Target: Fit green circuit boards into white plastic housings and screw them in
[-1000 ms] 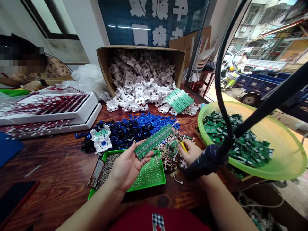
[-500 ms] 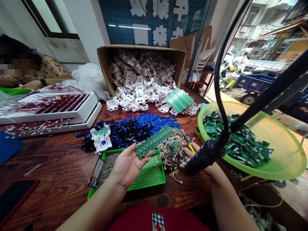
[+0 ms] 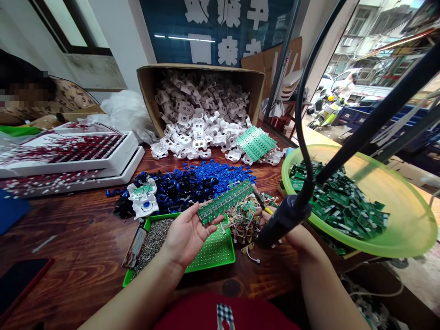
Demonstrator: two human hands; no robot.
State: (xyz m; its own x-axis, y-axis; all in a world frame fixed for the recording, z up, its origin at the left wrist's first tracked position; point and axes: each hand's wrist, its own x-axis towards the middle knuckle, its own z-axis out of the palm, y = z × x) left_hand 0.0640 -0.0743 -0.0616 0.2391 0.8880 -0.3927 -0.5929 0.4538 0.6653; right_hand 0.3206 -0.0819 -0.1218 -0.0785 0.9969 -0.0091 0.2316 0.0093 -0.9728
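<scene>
My left hand (image 3: 185,233), palm up, grips the near end of a long green circuit board panel (image 3: 225,201) with a row of small parts down its middle. In my right hand (image 3: 296,236) is a yellow-handled tool (image 3: 269,211), its dark tip near the panel's far end; its exact kind is unclear. A black cylinder (image 3: 283,221) on a dark arm hides much of the right fingers. Beneath the panel lie a heap of small boards with wired connectors (image 3: 242,227) and a green tray (image 3: 209,263) of screws.
A yellow-green basin (image 3: 409,215) of cut boards stands right. Behind are blue rings (image 3: 220,172), black parts and a carton (image 3: 146,89) spilling white plastic housings (image 3: 197,130). White foam trays (image 3: 127,151) with red wires and a phone (image 3: 24,279) lie left. Another person sits far left.
The panel and my left hand have shifted slightly right and up. My right hand has brought the tool leftward, its tip closer to the panel's far end.
</scene>
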